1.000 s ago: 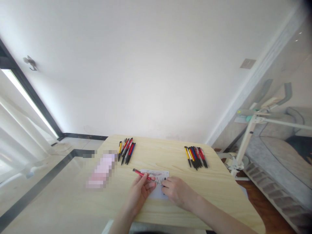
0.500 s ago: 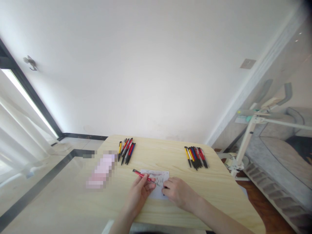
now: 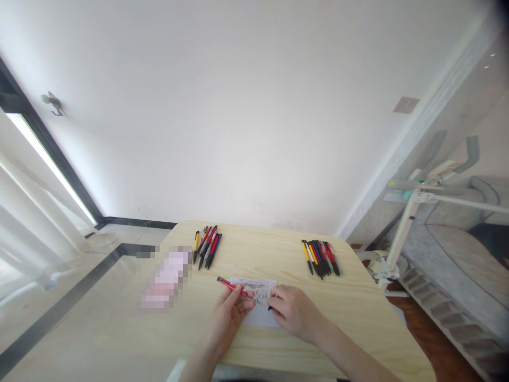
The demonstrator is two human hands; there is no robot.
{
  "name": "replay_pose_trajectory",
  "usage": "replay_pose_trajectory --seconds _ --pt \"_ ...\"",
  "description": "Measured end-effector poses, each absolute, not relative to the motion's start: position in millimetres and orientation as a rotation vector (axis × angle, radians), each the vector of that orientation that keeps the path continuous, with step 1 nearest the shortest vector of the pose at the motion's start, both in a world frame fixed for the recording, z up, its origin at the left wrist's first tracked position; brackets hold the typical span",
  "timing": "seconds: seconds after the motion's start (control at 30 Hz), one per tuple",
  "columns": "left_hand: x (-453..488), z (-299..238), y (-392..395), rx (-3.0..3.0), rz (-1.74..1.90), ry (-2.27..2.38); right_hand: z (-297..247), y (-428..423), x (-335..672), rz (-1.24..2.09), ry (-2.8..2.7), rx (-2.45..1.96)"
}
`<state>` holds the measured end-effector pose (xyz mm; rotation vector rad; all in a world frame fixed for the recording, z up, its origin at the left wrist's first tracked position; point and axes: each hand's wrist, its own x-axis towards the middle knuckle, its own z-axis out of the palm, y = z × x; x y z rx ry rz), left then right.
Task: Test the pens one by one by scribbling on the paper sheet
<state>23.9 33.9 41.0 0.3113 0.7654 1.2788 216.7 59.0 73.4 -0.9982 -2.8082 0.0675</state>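
Note:
My left hand [image 3: 229, 313] is closed around a red pen [image 3: 226, 283], which slants down to the right with its black end up. A thin tip sticks out at the pen's lower end, near my fingertips. My right hand [image 3: 292, 312] is closed in a pinch, and a small black piece [image 3: 270, 307] peeks out below its fingertips; the rest is hidden. Between and under both hands lies a white sheet of paper [image 3: 258, 317] with dark scribbled marks. The two hands are apart, with a small gap over the paper.
A bunch of pens [image 3: 207, 248] in yellow, red, blue and grey lies at the table's back left. Another group of pens [image 3: 320, 259] lies at the back right. The pale wooden table [image 3: 262, 249] stands against a white wall. A blurred pink patch [image 3: 165, 281] is at the left edge.
My right hand has moved slightly up and to the right, with the small black piece in its fingers. My left hand keeps its hold on the red pen.

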Motion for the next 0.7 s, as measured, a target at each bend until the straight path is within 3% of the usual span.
replay_pose_trajectory --seconds 0.37,0.7 --pt "24 42 34 0.305 1.276 0.765 70 54 233 0.419 -2.300 -1.093" --pt "24 41 33 0.327 1.277 0.778 62 40 240 0.510 -2.026 -1.183"
